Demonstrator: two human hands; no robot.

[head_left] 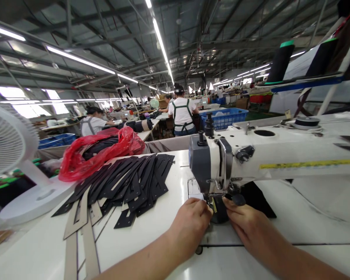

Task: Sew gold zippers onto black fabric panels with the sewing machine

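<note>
A white sewing machine [251, 155] stands over the table, its needle area close in front of both hands. Under its presser foot lies a black piece of material [220, 216] with a curved front edge and a small yellow strip on it. My left hand [192, 217] is curled closed at the left edge of that piece. On its right edge, my right hand [247, 219] pinches with thumb and fingers, the fingertips partly hidden by the machine. Black material [259, 200] extends on the table behind my right hand.
Left on the white table [151, 249] lies a fanned pile of black slotted strips [134, 182], some with beige backs. Beyond are a red plastic bag [105, 151] and white fan [11, 147]. Thread cones [280, 62] stand upper right. Co-workers [182, 112] sit ahead by a blue crate [226, 118].
</note>
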